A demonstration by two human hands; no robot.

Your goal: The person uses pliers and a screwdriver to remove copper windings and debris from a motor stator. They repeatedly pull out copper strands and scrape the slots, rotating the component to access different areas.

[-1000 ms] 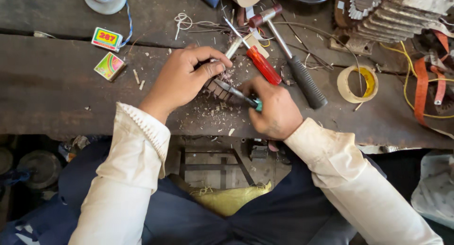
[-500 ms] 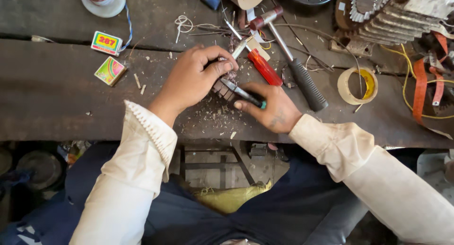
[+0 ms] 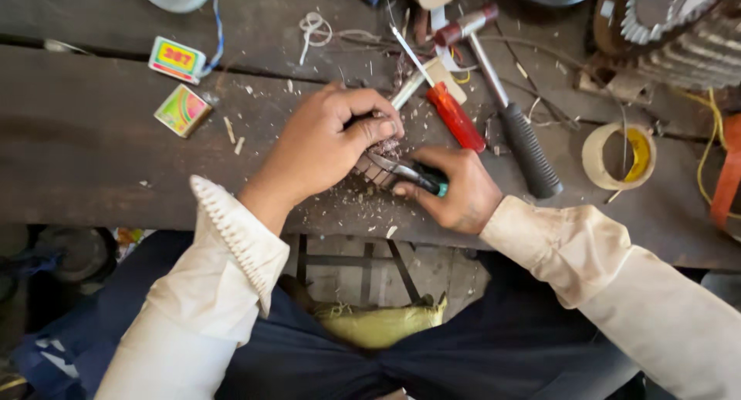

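My left hand (image 3: 328,141) is curled over a small round metal part (image 3: 376,159) on the dark wooden workbench (image 3: 93,153), gripping it from above; most of the part is hidden under the fingers. My right hand (image 3: 455,188) holds pliers (image 3: 405,171) with dark and teal handles, their jaws at the part's lower right side. Small chips and shavings lie scattered around both hands.
A red-handled screwdriver (image 3: 455,116) and a black-handled hammer (image 3: 517,134) lie just beyond my right hand. A roll of tape (image 3: 617,155) sits to the right, two small colourful boxes (image 3: 179,84) to the left. Toothed metal parts (image 3: 679,30) and wires fill the far right.
My left hand has closed more tightly over the part. My right hand with the pliers has shifted slightly right. The view has drifted a little.
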